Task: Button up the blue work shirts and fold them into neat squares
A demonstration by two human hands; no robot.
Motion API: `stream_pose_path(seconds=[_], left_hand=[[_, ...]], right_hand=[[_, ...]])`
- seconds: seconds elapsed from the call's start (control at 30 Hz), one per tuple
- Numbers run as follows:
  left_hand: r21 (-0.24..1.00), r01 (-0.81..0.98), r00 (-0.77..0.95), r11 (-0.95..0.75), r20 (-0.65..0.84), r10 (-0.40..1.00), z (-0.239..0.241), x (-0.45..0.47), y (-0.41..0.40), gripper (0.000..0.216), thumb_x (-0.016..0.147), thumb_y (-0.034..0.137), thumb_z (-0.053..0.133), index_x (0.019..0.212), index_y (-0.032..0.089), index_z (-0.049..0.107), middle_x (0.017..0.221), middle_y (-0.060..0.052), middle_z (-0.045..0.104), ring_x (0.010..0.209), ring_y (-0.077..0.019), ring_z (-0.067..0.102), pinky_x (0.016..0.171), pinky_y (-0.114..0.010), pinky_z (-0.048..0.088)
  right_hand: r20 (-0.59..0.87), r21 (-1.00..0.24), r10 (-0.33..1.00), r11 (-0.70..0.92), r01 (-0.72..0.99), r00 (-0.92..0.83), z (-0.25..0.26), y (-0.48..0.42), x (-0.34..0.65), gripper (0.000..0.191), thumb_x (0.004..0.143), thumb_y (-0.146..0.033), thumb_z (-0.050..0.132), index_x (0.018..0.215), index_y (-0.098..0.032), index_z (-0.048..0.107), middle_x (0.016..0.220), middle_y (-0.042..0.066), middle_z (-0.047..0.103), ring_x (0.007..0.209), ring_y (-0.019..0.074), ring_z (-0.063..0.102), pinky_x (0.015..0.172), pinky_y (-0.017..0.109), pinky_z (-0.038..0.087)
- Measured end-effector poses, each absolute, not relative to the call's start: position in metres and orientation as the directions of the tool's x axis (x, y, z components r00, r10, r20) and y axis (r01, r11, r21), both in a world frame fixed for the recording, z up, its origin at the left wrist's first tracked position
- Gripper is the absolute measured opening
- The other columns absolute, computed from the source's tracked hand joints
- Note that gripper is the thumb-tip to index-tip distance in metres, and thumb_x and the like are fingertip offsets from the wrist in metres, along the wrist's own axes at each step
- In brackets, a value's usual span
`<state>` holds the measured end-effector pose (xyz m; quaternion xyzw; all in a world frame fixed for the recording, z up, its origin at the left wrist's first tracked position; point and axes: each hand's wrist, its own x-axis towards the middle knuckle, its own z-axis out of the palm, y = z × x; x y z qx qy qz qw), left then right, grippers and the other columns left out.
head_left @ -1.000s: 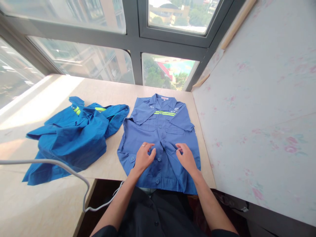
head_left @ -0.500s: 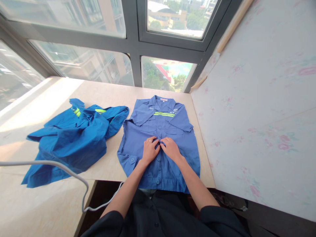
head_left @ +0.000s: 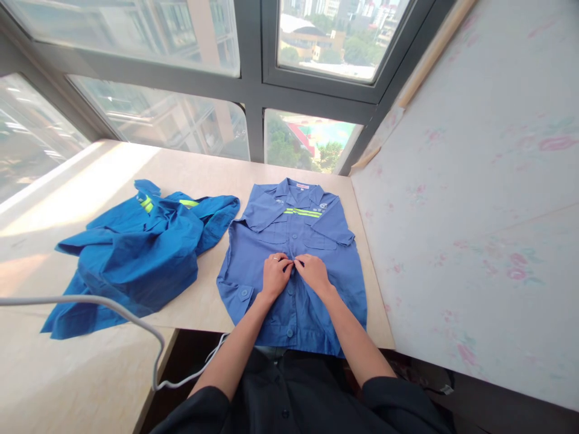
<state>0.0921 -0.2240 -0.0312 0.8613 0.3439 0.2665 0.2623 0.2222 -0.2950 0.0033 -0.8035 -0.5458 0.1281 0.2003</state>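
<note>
A blue short-sleeved work shirt (head_left: 330,271) lies face up before me, its collar toward the window and its sleeves folded over the chest. A yellow-green reflective stripe crosses the chest. My left hand (head_left: 277,276) is closed in a pinch on the front placket, midway down. My right hand (head_left: 312,272) pinches the same spot from the other side, fingertips almost touching the left ones. What sits between the fingertips, perhaps a button, is hidden. Lower on the placket, buttons (head_left: 290,333) show below my hands.
A second, brighter blue garment (head_left: 140,259) lies crumpled at the left on the pale wooden tabletop (head_left: 208,313). A grey cable (head_left: 113,304) arches across the lower left. Windows (head_left: 316,144) stand behind, and a floral-papered wall (head_left: 452,229) borders the right.
My fingertips have drawn closer together at the placket; the bit of cloth raised by my right fingers is now less visible. The view has shifted slightly. Both garments stay in place.
</note>
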Motion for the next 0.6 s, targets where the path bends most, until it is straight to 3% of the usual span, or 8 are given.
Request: stream_pose_path(seconds=[0.27, 0.6], left_hand=[[0.655, 0.458, 0.629, -0.601, 0.239, 0.740, -0.028, 0.093, -0.226, 0.015, 0.089, 0.022, 0.060, 0.089, 0.025, 0.075, 0.095, -0.004, 0.071, 0.095, -0.0220, 0.057, 0.082, -0.036, 0.041], [0.720, 0.411, 0.634, -0.558, 0.214, 0.743, -0.032, 0.092, -0.221, 0.015, 0.086, 0.017, 0.060, 0.081, 0.023, 0.074, 0.091, -0.004, 0.072, 0.091, -0.0223, 0.058, 0.082, -0.036, 0.042]], right_hand=[[-0.036, -0.730, 0.907, -0.311, 0.609, 0.421, -0.011, -0.308, 0.233, 0.021, 0.090, -0.029, 0.053, 0.090, -0.022, 0.074, 0.091, 0.004, 0.076, 0.086, 0.0198, 0.068, 0.080, 0.028, 0.048], [-0.028, -0.726, 0.892, -0.328, 0.605, 0.451, -0.018, -0.305, 0.231, 0.019, 0.090, -0.026, 0.054, 0.093, -0.024, 0.073, 0.094, 0.003, 0.076, 0.088, 0.0203, 0.067, 0.082, 0.029, 0.047]])
